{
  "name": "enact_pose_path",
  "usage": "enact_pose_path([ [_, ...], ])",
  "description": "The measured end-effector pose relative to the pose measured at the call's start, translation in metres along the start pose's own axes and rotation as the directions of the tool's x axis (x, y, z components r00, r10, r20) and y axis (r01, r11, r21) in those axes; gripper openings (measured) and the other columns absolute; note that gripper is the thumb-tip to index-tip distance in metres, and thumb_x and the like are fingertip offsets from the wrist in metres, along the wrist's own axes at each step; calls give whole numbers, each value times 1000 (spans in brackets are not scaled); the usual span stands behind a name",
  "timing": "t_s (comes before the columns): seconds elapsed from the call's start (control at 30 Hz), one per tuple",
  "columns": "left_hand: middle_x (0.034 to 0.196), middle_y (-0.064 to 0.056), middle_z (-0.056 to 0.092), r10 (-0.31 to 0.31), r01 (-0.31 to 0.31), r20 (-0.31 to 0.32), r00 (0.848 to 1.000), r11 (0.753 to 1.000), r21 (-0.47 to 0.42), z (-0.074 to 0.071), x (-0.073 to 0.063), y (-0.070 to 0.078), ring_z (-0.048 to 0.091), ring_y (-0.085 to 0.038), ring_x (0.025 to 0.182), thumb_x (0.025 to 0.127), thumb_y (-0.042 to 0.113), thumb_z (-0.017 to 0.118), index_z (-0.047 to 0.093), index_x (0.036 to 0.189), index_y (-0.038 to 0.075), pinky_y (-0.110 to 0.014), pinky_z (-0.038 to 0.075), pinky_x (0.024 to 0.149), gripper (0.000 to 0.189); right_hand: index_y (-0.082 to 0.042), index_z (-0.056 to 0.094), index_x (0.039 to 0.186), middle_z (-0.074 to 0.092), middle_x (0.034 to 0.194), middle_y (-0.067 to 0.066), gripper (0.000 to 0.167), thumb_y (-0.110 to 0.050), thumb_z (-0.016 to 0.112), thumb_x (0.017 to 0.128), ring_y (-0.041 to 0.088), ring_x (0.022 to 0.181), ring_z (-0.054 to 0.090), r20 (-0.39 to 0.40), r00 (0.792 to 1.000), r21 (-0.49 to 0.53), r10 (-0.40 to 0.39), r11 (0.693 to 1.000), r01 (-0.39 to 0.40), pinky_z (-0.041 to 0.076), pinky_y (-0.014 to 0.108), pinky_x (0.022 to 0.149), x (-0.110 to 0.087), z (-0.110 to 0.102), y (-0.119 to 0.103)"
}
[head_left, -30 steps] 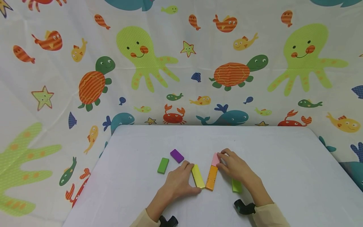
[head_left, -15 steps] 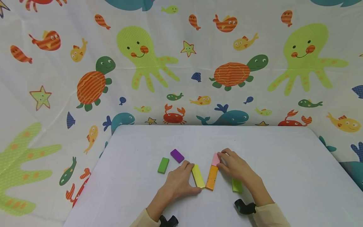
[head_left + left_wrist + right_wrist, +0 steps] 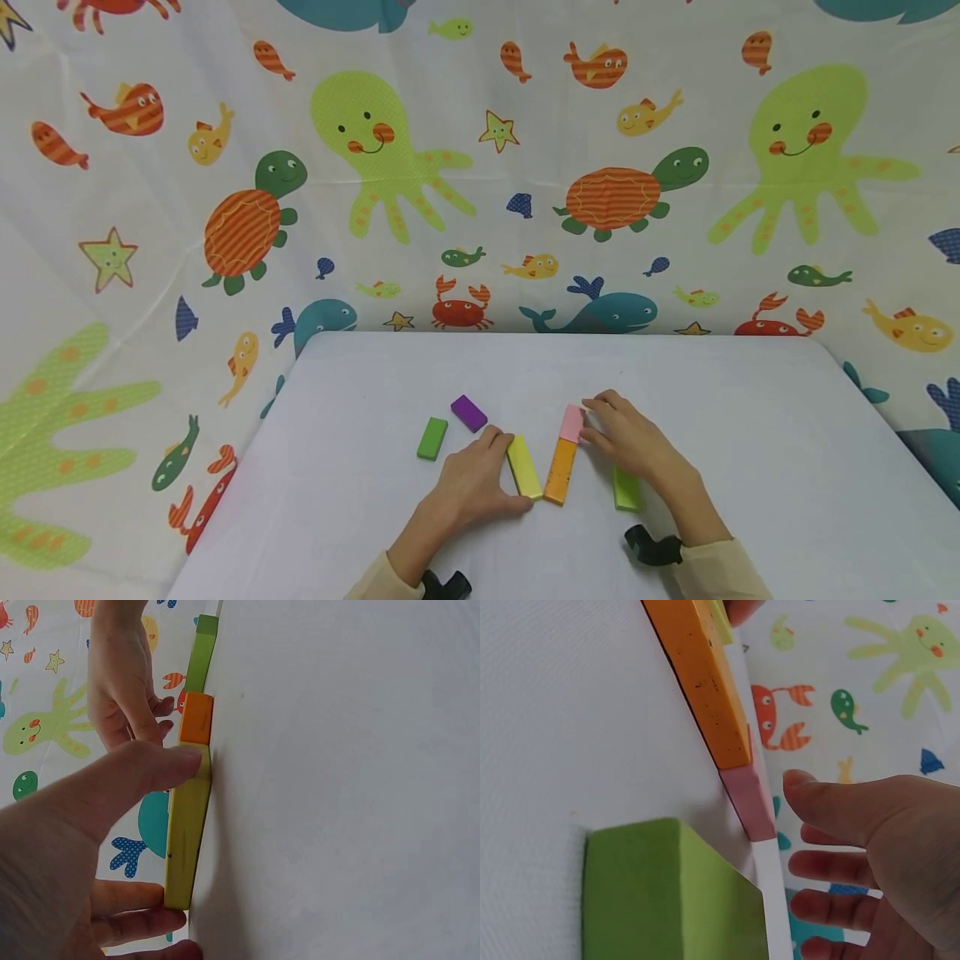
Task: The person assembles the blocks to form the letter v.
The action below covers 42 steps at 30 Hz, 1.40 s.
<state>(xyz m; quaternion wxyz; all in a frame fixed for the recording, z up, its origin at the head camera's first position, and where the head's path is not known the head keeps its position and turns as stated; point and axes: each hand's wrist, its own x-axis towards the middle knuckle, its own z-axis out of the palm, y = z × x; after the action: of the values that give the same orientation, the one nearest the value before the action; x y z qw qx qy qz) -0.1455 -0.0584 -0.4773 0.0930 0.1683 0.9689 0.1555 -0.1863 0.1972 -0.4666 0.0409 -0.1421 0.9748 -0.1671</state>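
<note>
My left hand (image 3: 472,479) holds a long yellow block (image 3: 524,467) by its two ends; in the left wrist view the thumb lies on the near end of the yellow block (image 3: 186,832) and fingers are at the far end. Right of it, an orange block (image 3: 560,472) leans the opposite way, their near ends close together like a V. A shorter pink block (image 3: 572,423) continues the orange one at its far end. My right hand (image 3: 637,437) is just right of the pink block; the right wrist view shows a gap between its fingers and the pink block (image 3: 751,799).
A light green block (image 3: 626,490) lies below my right forearm, partly covered. Left of my left hand are a green block (image 3: 432,439) and a purple block (image 3: 468,413). The white table (image 3: 750,433) ends at a curtain (image 3: 480,183) printed with sea animals.
My right hand has let go of the pink block and shifted slightly right, its fingers now apart from it. My left hand and the blocks have stayed in place.
</note>
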Motion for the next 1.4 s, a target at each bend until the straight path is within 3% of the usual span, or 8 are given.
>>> enact_pose_path([
  [0.57,134,-5,56,7,-7,-7,1000,1000,5,-1,0,0,63,-19,102,71,65,78,53,141,13,-41,59,87,91,-7,59,132,55,131,14,50,-35,72,91,32,122,54,13,1000,43,17,999,-18,49,54,103,-1,-7,5],
  [0.8,134,-5,56,9,-9,-4,1000,1000,1,-2,0,0,63,-19,103,71,64,78,53,141,13,-41,58,88,90,-9,60,127,58,127,10,56,-39,80,83,28,120,52,71,996,81,55,995,-61,50,53,103,-2,-7,4],
  [1.4,133,-5,56,6,-6,-6,1000,1000,-4,-2,0,0,63,-19,100,70,64,79,53,140,12,-42,58,86,91,-12,59,120,57,115,5,69,-41,92,66,22,109,51,203,977,131,66,987,-94,51,53,100,-6,-13,9],
])
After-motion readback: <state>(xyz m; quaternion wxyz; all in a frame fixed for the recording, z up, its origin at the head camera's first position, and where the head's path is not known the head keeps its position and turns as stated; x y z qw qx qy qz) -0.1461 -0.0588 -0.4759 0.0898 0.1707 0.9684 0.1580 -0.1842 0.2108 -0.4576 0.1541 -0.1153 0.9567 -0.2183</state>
